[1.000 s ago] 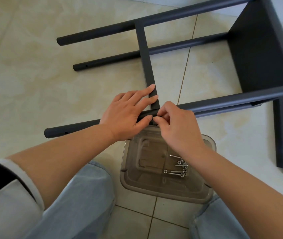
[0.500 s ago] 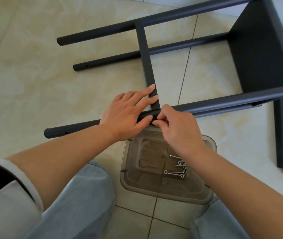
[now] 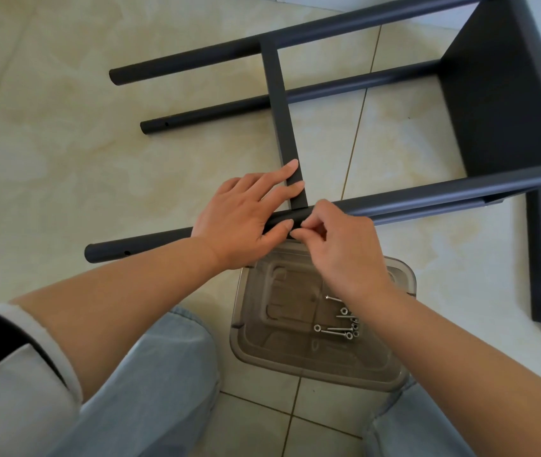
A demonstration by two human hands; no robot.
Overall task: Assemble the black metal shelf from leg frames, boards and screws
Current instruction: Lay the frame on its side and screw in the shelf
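The black metal shelf frame (image 3: 394,206) lies on its side on the tiled floor (image 3: 64,159), 1 board (image 3: 506,94) fitted. The left hand (image 3: 246,219) rests flat-fingered across the flat black crossbar (image 3: 282,110) and near leg tube; the right hand (image 3: 338,239) pinches something hidden, likely a screw, at that joint. Spare silver screws (image 3: 341,323) wait in the clear plastic tray (image 3: 295,364), so boards remain.

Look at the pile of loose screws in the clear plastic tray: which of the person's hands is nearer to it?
Right. The right hand pinches at the tube joint, just above the screws, its wrist passing over them. The left hand rests flat on the cross bar, further to the left.
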